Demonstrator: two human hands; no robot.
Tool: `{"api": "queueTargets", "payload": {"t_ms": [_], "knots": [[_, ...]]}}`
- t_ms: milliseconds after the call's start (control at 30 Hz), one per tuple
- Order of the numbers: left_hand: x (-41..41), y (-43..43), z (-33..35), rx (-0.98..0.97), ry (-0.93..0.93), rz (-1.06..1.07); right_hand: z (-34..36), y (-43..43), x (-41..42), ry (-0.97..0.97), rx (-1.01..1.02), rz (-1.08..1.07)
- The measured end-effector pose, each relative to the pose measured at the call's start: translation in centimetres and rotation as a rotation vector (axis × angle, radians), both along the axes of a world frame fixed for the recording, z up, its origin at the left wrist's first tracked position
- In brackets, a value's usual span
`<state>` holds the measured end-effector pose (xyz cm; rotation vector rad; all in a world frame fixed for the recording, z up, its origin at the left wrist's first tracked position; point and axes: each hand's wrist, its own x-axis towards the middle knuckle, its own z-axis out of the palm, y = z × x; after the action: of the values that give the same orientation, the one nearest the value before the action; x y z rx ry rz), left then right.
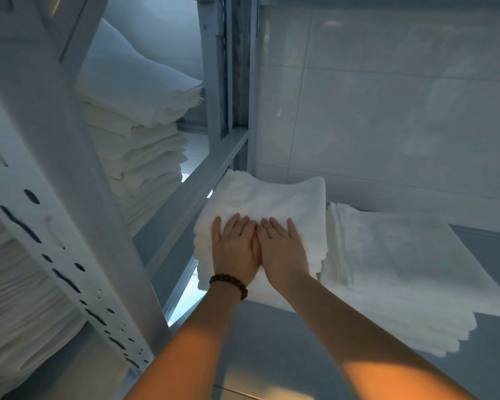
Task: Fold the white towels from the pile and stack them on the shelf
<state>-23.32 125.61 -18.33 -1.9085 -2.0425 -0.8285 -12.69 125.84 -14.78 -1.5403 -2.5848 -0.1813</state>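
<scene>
Pressing flat on the folded white towel stack (272, 197), your left hand (236, 249) and right hand (283, 251) lie side by side with their inner edges touching. The fingers are straight and only slightly spread, curled round nothing. A bead bracelet (228, 284) sits on your left wrist.

The stack rests at the left end of the grey shelf (272, 342). Its left edge runs close along the side rail (191, 180), and its far edge lies near the tiled wall (387, 111). On its right, a second towel stack (401, 255) sits just beside it; you cannot tell whether the two touch. That stack's layered edges fan out toward the front right.

Bare shelf shows in front of both stacks, under your forearms. To your left, a perforated upright (55, 197) stands close, with more stacked linens (145, 145) in the bay beyond it.
</scene>
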Motion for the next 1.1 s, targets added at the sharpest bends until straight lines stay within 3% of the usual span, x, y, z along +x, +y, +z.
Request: {"api": "queueTargets", "payload": {"t_ms": [100, 267, 433, 567, 800, 967, 1100], "knots": [[-1.2, -0.2, -0.5, -0.031, 0.046, 0.075, -0.4, 0.8, 0.9, -0.036, -0.026, 0.025], [-2.6, 0.2, -1.0, -0.086, -0.06, 0.178, -1.5, 0.7, 3.4, -0.012, -0.061, -0.168], [-1.4, 0.2, -0.1, -0.126, -0.215, 0.216, -0.4, 0.1, 3.6, 0.011, -0.14, -0.121], [1.7, -0.8, 1.9, -0.045, -0.348, 0.086, 1.7, -0.2, 6.9, 0.136, -0.167, -0.024], [10.6, -2.8, 4.9, 0.056, -0.342, -0.226, 3.4, -0.6, 17.6, 0.188, -0.104, -0.041], [17.9, -3.3, 5.4, 0.047, -0.282, -0.341, 3.5, -0.2, 28.6, 0.289, -0.166, -0.153], [23.5, -3.3, 3.4, -0.179, 0.082, -0.443, 2.5, -0.3, 36.5, 0.334, -0.235, -0.268]]}}
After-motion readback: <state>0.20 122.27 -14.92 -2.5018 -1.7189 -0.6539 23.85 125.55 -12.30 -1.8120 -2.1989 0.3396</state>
